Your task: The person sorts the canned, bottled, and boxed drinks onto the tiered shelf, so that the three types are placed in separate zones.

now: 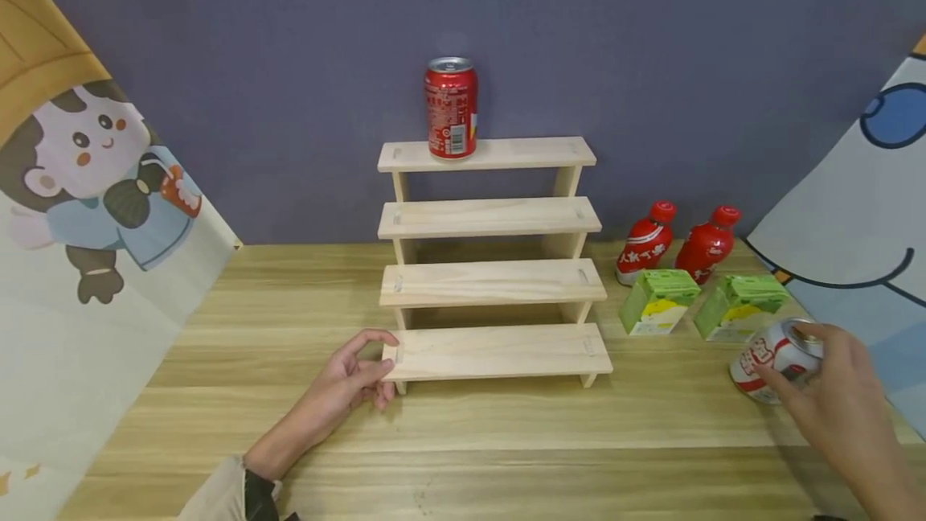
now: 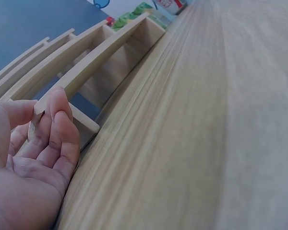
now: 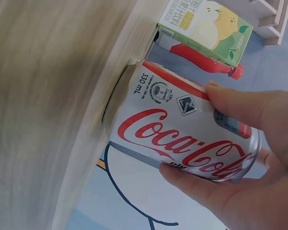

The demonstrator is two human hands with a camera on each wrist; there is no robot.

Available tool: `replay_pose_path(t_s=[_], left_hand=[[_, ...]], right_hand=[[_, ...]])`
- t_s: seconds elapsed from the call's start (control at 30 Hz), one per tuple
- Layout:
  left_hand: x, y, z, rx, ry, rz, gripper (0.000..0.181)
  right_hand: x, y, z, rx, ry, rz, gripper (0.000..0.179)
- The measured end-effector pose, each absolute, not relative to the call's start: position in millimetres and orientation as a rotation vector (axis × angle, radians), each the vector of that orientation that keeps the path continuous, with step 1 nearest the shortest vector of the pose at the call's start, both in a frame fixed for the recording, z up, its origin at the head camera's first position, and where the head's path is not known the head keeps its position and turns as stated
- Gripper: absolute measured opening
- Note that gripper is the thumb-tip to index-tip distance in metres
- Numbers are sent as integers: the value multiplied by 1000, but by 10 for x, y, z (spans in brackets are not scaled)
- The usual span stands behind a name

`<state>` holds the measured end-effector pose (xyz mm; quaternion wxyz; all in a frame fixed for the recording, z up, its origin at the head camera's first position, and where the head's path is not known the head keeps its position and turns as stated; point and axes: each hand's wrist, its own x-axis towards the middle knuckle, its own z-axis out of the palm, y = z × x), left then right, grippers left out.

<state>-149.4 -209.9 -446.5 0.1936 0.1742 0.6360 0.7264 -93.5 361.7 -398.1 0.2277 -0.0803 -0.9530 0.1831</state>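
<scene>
My left hand [image 1: 343, 380] pinches the left end of the lowest step on a pale wooden four-step display stand [image 1: 499, 350]; in the left wrist view, thumb and fingers [image 2: 62, 124] close around the board's corner. On the right, my right hand [image 1: 842, 404] grips a white Coca-Cola can [image 3: 177, 124] with red lettering. Thumb and fingers lie on opposite sides of it, and its base is right at the tabletop. A red soda can [image 1: 452, 111] stands upright on the stand's top step, left of the middle.
Two green juice cartons [image 1: 660, 301] stand between the stand and the white can. Behind them are two red bottles [image 1: 644, 244] with red caps. A dark blue panel [image 1: 289, 87] rises behind the wooden table [image 1: 304, 328], and printed panels flank both sides.
</scene>
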Motion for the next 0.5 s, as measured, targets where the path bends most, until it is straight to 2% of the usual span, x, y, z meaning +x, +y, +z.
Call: replay_pose_path(t_s=[0.5], left_hand=[[-1508,-2107,-4477,485,1789,2030,38]], right_hand=[[-906,3597,-3875,-144,-2549,449,78]])
